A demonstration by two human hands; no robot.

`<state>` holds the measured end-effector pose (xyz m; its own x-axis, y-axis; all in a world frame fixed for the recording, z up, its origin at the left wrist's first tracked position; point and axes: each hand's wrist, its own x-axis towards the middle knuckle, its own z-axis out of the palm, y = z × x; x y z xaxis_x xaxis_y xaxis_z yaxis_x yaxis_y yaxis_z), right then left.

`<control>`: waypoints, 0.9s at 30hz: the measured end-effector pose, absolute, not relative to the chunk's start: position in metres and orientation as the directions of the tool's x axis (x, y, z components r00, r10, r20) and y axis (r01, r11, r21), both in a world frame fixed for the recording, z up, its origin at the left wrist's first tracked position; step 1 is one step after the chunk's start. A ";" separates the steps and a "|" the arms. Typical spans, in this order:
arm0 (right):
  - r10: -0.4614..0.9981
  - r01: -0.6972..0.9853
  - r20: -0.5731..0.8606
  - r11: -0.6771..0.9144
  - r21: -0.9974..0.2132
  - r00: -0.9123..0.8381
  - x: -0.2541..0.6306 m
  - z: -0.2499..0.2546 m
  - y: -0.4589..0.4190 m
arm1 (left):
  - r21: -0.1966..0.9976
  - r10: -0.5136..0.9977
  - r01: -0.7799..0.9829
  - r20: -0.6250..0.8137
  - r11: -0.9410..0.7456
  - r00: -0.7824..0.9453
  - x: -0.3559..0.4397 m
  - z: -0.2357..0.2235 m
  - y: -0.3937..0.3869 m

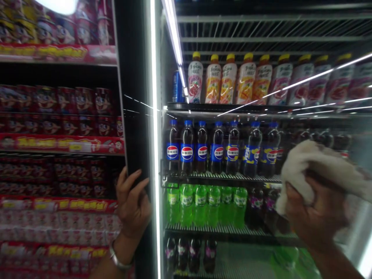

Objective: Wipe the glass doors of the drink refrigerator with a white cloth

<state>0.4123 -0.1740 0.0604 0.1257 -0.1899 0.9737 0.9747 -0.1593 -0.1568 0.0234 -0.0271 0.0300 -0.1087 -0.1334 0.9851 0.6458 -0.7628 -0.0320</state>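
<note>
Your right hand [316, 213] is closed around a bunched white cloth [328, 162], held up in front of the cooler's glass door [296, 83] on the right side of the view. Both are blurred, so the folds run together, and you cannot tell how firmly the cloth presses on the glass. Its far end trails toward the right edge, and your forearm is cut off at the bottom. The cloth and hand hide part of the cola row; only the tops of a few dark bottles show above them.

Your left hand [133, 203] is open and empty, fingers loosely bent, at the dark door frame [136, 97] beside the bright light strip [155, 155]. Whether the fingertips bear on the frame is hard to make out. A silvery bracelet [116, 257] circles that wrist.

Behind the glass, yellow-capped juice bottles [247, 83] fade under reflected light lines toward the right. A blue can [176, 87] is partly covered by a slanting streak of light. Blue-capped cola bottles [217, 151] and green bottles [200, 199] read clearly below. The green shapes [286, 257] low on the right are too smeared to identify. To the left, the shelved red cans [46, 99] are dim and soft, their lettering unreadable.
</note>
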 end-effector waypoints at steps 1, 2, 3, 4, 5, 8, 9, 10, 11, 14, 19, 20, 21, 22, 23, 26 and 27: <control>-0.200 0.985 0.978 -0.149 -0.092 0.062 0.405 0.060 -0.171 | -0.037 -0.139 0.641 0.984 -0.767 -0.109 0.024 0.030 -0.027; -0.207 0.990 0.978 -0.141 -0.028 -0.001 0.398 0.059 -0.169 | -0.044 -0.145 0.637 0.984 -0.769 -0.107 0.024 0.030 -0.026; -0.200 0.991 0.978 -0.131 0.028 -0.055 0.390 0.059 -0.166 | -0.049 -0.150 0.634 0.983 -0.772 -0.105 0.024 0.030 -0.026; -0.178 0.991 0.980 -0.118 0.066 -0.087 0.381 0.058 -0.164 | -0.053 -0.152 0.633 0.983 -0.773 -0.103 0.024 0.030 -0.026; -0.152 0.990 0.982 -0.103 0.093 -0.108 0.372 0.059 -0.162 | -0.053 -0.152 0.632 0.983 -0.773 -0.103 0.024 0.030 -0.026; -0.083 0.980 0.977 -0.056 0.190 -0.194 0.346 0.060 -0.155 | -0.045 -0.139 0.632 0.985 -0.774 -0.100 0.023 0.029 -0.027; -0.063 0.971 0.970 -0.053 0.233 -0.237 0.337 0.060 -0.152 | -0.043 -0.137 0.632 0.985 -0.774 -0.101 0.023 0.028 -0.027; -0.051 0.958 0.957 -0.053 0.282 -0.284 0.330 0.061 -0.150 | -0.044 -0.139 0.634 0.985 -0.772 -0.101 0.022 0.028 -0.027; -0.036 0.945 0.945 -0.053 0.323 -0.325 0.323 0.060 -0.147 | -0.044 -0.141 0.634 0.985 -0.772 -0.104 0.022 0.027 -0.027; 0.005 0.914 0.914 -0.024 0.405 -0.405 0.300 0.058 -0.140 | -0.043 -0.138 0.632 0.985 -0.774 -0.101 0.023 0.027 -0.027; 0.071 0.932 0.931 0.094 0.350 -0.357 0.255 0.051 -0.130 | -0.061 -0.149 0.644 0.985 -0.763 -0.084 0.023 0.029 -0.027; 0.073 0.935 0.935 0.110 0.338 -0.347 0.246 0.050 -0.129 | -0.066 -0.152 0.646 0.985 -0.761 -0.078 0.023 0.029 -0.027; 0.069 0.934 0.935 0.115 0.339 -0.348 0.238 0.050 -0.127 | -0.072 -0.155 0.647 0.985 -0.759 -0.073 0.022 0.029 -0.027; 0.066 0.928 0.929 0.114 0.356 -0.364 0.230 0.051 -0.126 | -0.074 -0.156 0.649 0.985 -0.757 -0.070 0.022 0.029 -0.027; 0.066 0.920 0.920 0.109 0.377 -0.385 0.222 0.053 -0.125 | -0.076 -0.156 0.651 0.986 -0.755 -0.066 0.022 0.029 -0.027; 0.081 0.891 0.892 0.144 0.431 -0.444 0.204 0.061 -0.123 | -0.081 -0.161 0.660 0.985 -0.747 -0.062 0.021 0.030 -0.028; 0.085 0.880 0.884 0.173 0.442 -0.460 0.199 0.065 -0.123 | -0.083 -0.164 0.661 0.985 -0.745 -0.062 0.021 0.030 -0.028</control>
<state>0.1988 -0.1225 0.0648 -0.4603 0.0846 0.8837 0.8802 0.1734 0.4418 0.0211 -0.0280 0.0297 -0.0616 -0.1642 0.9845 0.6613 -0.7455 -0.0830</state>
